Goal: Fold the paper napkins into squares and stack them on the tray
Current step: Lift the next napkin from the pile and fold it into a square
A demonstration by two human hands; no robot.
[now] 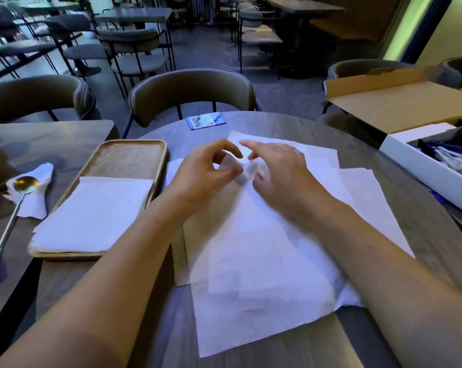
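White thin paper napkin lies unfolded at the round table's near edge, long axis running away from the person; left hand and right hand seemingly pinch its far end, wooden tray left.

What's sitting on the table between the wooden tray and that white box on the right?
In the head view, between the wooden tray and the white box lie loose unfolded napkins, with both hands, left hand and right hand, working over them.
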